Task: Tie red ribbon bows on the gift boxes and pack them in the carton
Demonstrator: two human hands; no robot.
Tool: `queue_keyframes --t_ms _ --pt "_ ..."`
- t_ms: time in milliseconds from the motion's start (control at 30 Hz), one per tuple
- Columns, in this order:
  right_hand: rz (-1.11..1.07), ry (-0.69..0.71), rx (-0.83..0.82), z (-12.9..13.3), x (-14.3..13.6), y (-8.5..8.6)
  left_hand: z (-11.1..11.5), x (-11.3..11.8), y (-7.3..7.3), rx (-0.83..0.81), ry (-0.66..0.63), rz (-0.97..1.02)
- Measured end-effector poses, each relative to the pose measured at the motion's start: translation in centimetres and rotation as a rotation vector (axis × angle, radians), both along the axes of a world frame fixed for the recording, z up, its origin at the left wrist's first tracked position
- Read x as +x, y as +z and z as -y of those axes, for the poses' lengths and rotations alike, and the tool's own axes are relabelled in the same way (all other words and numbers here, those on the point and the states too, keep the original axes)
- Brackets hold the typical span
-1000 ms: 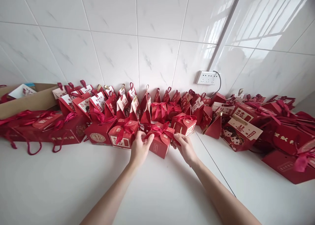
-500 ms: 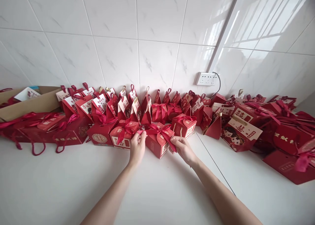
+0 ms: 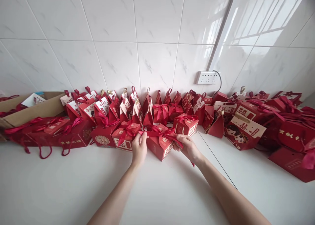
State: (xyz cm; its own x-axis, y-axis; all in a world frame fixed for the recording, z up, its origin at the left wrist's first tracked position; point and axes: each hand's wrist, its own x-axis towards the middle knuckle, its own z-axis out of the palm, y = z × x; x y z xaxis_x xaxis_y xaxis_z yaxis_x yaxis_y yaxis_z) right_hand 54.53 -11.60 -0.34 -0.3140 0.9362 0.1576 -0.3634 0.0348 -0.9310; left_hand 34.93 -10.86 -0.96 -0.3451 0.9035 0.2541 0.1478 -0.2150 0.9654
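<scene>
Between my hands, a red gift box (image 3: pixel 155 148) sits on a white counter (image 3: pixel 152 195), other boxes (image 3: pixel 161 113) behind it. My left hand (image 3: pixel 139 149) pinches one side of its ribbon bow (image 3: pixel 160 132), my right hand (image 3: pixel 189 149) the other, though those fingertips are partly hidden. Pulling both sides evenly and gently should keep it centred.

I find the left hand (image 3: pixel 139 148) and right hand (image 3: pixel 188 148) bare. I record the left forearm (image 3: pixel 118 190) and right forearm (image 3: pixel 225 182) as uncovered to my view's lower edge, slim, tapering, smooth in outline.
</scene>
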Motion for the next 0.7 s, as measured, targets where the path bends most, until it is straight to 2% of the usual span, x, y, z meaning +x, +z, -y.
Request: queue_keyframes --t_ms 133,267,467,567,700 --pt "-0.072 -0.03 -0.019 -0.2 0.5 0.4 -0.2 0.0 -0.1 0.006 -0.015 0.077" --pt "-0.257 -0.086 -0.089 -0.5 1.3 0.9 -0.3 -0.2 -0.1 -0.012 -0.017 0.204" --pt "-0.397 -0.171 -0.112 -0.3 3.4 2.6 0.6 0.1 1.1 0.05 0.021 0.284" --pt "-0.493 -0.282 -0.076 -0.2 4.4 4.4 0.7 0.2 3.3 0.161 0.006 0.384" --pt "-0.517 -0.309 -0.023 -0.6 4.2 8.1 0.4 0.5 8.7 0.34 -0.044 0.576"
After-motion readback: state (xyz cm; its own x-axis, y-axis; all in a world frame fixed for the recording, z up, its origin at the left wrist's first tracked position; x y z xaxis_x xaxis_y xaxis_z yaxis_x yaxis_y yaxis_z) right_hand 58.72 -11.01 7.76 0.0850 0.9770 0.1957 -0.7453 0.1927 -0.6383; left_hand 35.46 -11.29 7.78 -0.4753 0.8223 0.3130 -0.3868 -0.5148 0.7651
